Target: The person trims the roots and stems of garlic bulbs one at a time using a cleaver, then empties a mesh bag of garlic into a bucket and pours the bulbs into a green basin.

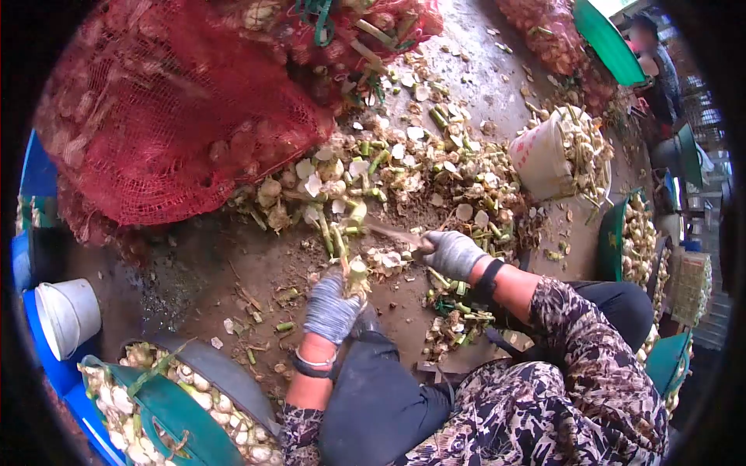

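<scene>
My left hand (331,309), in a grey glove, is closed around a garlic bulb (357,278) whose stalk points up and away from me. In my right hand (454,255), also gloved, is the handle of a knife (395,233). Its blade reaches left, with the tip near the garlic stalk. Beyond both hands lies a heap of cut stalks and papery skins (420,167). Several whole garlic bulbs (270,191) rest at the near edge of the red mesh sack.
A large red mesh sack (175,147) of garlic fills the upper left. Teal baskets (175,412) of trimmed bulbs stand lower left, near a white bucket (70,311). A tipped white bucket (540,159) full of stalks lies right. Another person (660,70) is at the far right.
</scene>
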The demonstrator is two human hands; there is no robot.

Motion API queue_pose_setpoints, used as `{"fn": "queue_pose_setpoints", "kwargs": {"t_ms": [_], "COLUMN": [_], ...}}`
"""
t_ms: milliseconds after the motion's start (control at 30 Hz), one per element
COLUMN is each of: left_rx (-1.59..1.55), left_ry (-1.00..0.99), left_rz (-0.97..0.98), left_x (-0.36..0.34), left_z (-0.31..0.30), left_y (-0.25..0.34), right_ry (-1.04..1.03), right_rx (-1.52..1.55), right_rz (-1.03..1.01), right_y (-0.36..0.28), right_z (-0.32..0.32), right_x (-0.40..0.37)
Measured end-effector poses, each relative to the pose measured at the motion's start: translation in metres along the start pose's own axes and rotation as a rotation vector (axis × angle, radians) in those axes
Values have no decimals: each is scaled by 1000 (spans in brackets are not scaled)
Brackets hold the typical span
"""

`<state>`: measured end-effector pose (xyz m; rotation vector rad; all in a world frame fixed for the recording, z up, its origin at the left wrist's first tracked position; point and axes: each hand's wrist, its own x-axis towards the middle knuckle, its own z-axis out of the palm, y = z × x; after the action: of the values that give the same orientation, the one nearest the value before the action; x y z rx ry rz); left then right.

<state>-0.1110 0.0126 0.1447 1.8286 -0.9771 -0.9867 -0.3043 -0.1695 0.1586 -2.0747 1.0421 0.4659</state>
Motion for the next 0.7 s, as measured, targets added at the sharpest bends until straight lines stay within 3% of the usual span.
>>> {"fn": "queue_pose_setpoints", "kwargs": {"t_ms": [67, 133, 200, 233, 267, 333, 367, 400, 467, 500, 533, 600, 633, 700], "left_rx": [-4, 445, 488, 263, 37, -1034, -532, -802, -704, -599, -483, -36, -32, -528], "left_ry": [-15, -245, -274, -225, -174, -59, 12, -55, -81, -110, -149, -18, -13, 17], "left_rz": [-15, -125, 73, 112, 145, -170, 122, 91, 78, 74, -69, 320, 317, 114], "left_x": [-6, -3, 3, 6, 7, -7, -7, -12, -12, -10, -20, -3, -4, -3], "left_z": [3, 0, 5, 7, 10, -1, -8, -10, 6, 7, 10, 10, 12, 13], "left_y": [2, 23, 26, 16, 6, 23, 27, 14, -51, -48, -41, -25, -24, -26], "right_ry": [92, 120, 172, 88, 33, 148, 47, -56, -210, -292, -372, -393, -366, -335], "right_rx": [171, 503, 266, 462, 468, 659, 771, 981, 1220, 1259, 1297, 1290, 1174, 1057], "right_rz": [-30, -164, -228, -278, -247, -359, -111, 47, 197, 214, 227, 195, 187, 171], "right_y": [16, -25, -70, -77, -80, -70, -66, -62, -53, -53, -53, -62, -63, -63], "right_z": [14, 14, -4, -4, -9, 0, -8, -7, -1, 4, 9, 21, 20, 16], "right_x": [-7, -23, -35, -31, -27, -8, -13, -11, -15, -16, -17, -14, -14, -8]}}
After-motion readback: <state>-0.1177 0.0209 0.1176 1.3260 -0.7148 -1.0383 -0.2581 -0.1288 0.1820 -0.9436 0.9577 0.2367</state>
